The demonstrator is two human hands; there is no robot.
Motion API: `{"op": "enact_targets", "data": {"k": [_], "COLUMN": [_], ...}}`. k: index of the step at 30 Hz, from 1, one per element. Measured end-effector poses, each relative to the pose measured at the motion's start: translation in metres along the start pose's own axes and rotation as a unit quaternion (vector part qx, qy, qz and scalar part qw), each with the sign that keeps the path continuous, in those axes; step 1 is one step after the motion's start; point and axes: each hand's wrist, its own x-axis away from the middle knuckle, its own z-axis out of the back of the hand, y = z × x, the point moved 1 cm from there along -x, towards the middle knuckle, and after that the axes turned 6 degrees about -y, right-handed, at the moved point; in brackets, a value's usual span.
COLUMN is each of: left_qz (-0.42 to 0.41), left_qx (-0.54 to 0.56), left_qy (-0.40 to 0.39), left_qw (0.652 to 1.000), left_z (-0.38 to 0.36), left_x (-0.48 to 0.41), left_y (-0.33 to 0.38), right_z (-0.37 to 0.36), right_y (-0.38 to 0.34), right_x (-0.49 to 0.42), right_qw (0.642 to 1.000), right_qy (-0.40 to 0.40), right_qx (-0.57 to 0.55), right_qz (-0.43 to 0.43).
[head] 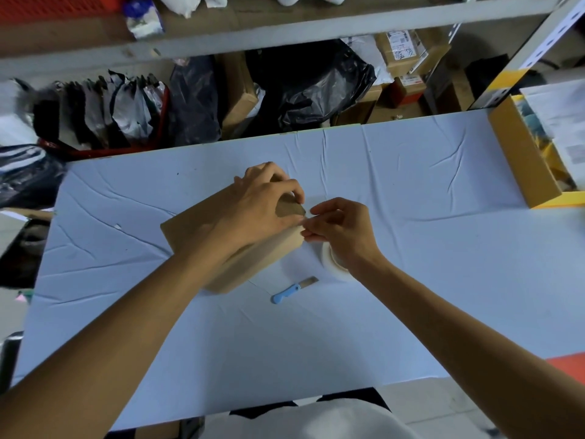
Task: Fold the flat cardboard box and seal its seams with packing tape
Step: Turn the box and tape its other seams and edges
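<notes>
On counter [411, 185], left grip [259, 207] clamps box [196, 226] flaps; right grip [342, 229] pinches tape [327, 264] end. Sealing step in hand; next, press tape onto seam.

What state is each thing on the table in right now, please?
cardboard box: folded up, lying on the table.
left hand: grips the box's end flap.
right hand: pinches tape strip.
tape roll: partly hidden beneath right hand.
knife: lying flat, blade out.
</notes>
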Motion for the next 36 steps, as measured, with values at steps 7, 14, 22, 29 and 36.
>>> {"op": "enact_targets", "data": {"k": [7, 14, 22, 29, 36], "left_qz": [0.008, -0.004, -0.007, -0.003, 0.009], "left_qx": [-0.005, 0.008, -0.001, 0.001, 0.022], "left_qy": [0.015, 0.036, 0.051, 0.058, 0.067], "left_qw": [1.0, 0.999, 0.999, 0.998, 0.997], "left_z": [-0.004, -0.011, -0.015, -0.016, -0.017], "left_x": [-0.005, -0.002, -0.004, -0.007, -0.006], "left_y": [0.001, -0.004, -0.003, -0.007, -0.004], "right_z": [0.002, 0.002, -0.001, 0.002, -0.018], "right_y": [0.003, 0.012, 0.015, 0.015, 0.006], "right_x": [-0.007, -0.009, -0.017, -0.005, 0.011], "right_qw": [0.998, 0.997, 0.927, 0.932, 0.942], "right_qy": [-0.025, 0.003, -0.009, 0.047, 0.08], "right_qx": [-0.047, 0.059, 0.308, 0.3, 0.269], "right_qz": [-0.016, 0.045, 0.215, 0.197, 0.185]}}
